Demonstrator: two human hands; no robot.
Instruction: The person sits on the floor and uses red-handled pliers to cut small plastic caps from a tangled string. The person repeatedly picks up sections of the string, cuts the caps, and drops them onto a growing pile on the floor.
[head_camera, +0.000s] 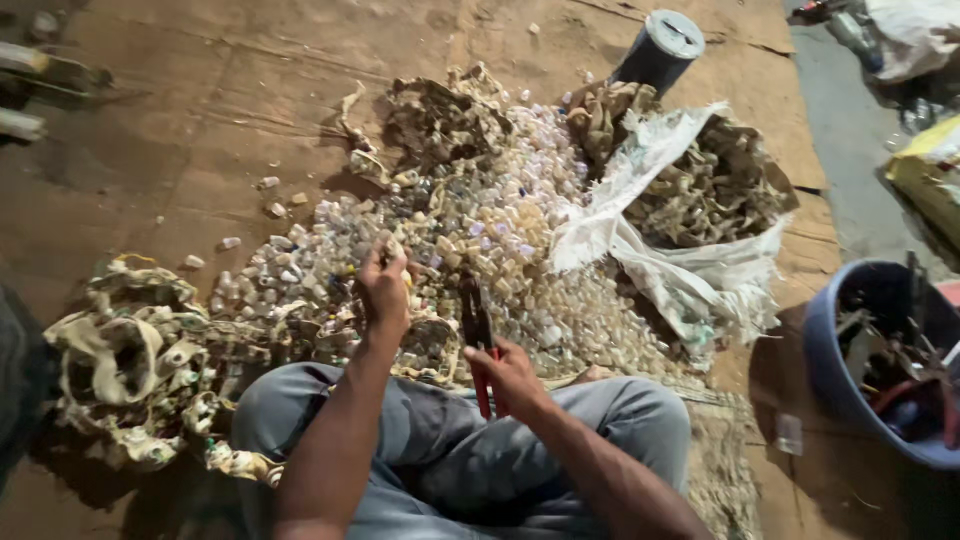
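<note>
I sit on the floor with my knees apart before a wide heap of small clear glass vials (500, 240). My left hand (385, 290) is raised over the heap and pinches one small vial between its fingertips. My right hand (510, 375) rests by my knee, closed around the red handles of a pair of pliers (478, 335), whose dark jaws point away from me toward the heap. Strips of torn, dirty packaging (130, 360) with vials still stuck in them lie at my left knee.
A white woven sack (690, 270) full of torn packaging scraps lies open at the right. A blue plastic tub (880, 360) holding tools stands at the far right. A dark cylindrical container (660, 50) stands beyond the heap. Brown cardboard (200, 130) covers the floor.
</note>
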